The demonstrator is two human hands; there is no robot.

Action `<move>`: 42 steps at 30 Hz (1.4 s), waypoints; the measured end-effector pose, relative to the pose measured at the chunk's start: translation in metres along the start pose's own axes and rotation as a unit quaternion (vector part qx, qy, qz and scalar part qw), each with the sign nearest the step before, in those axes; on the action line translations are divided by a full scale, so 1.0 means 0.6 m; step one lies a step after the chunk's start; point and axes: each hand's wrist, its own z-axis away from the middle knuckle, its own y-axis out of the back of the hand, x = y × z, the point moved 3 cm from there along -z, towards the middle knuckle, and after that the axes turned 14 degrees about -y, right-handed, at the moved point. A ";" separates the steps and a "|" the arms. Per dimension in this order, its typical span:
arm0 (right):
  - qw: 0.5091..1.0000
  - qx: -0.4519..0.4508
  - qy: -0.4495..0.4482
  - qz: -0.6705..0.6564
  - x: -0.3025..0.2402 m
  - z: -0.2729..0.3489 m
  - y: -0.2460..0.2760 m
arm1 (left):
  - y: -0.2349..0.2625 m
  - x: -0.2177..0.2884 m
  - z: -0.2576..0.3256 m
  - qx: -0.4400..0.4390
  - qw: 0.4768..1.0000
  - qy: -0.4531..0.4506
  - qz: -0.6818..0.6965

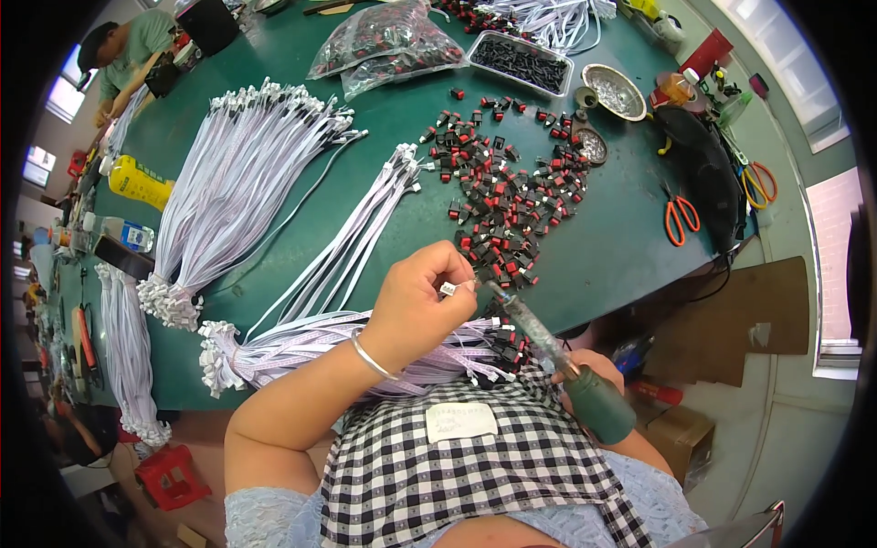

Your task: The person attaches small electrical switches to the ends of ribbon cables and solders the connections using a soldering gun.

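My left hand (422, 297) pinches a small white connector (448, 289) between thumb and forefinger, just above the table's near edge. In my right hand (598, 363) is a soldering iron (539, 334) with a green handle, its tip pointing up and left, close to my left fingertips. Whether the tip touches anything is too small to tell. Below my hands lies a bundle of white cables (301, 352) with white connectors at one end and black and red switches at the other. Beyond the iron spreads a loose pile of small black and red rocker switches (502, 187).
More white cables lie in a large bundle (242, 173) and a thin one (352, 224). Behind are plastic bags of switches (388, 41), a tray of black parts (519, 64) and a metal dish (614, 91). Orange-handled scissors (681, 219) rest right. Another person (137, 55) sits far left.
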 end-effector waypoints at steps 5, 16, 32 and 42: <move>0.993 -0.023 -0.077 -0.086 0.044 0.022 0.000 | -0.001 0.002 -0.001 0.004 1.000 0.003 0.000; 0.999 -0.029 -0.006 0.013 0.109 0.059 -0.007 | -0.002 -0.001 0.000 0.012 1.000 -0.002 -0.023; 0.996 -0.033 -0.022 0.086 0.030 0.019 -0.020 | -0.004 0.001 -0.002 0.013 0.998 -0.026 -0.063; 0.918 -0.051 -0.382 -0.096 0.114 0.077 -0.012 | -0.006 0.003 -0.002 0.021 0.993 -0.061 -0.094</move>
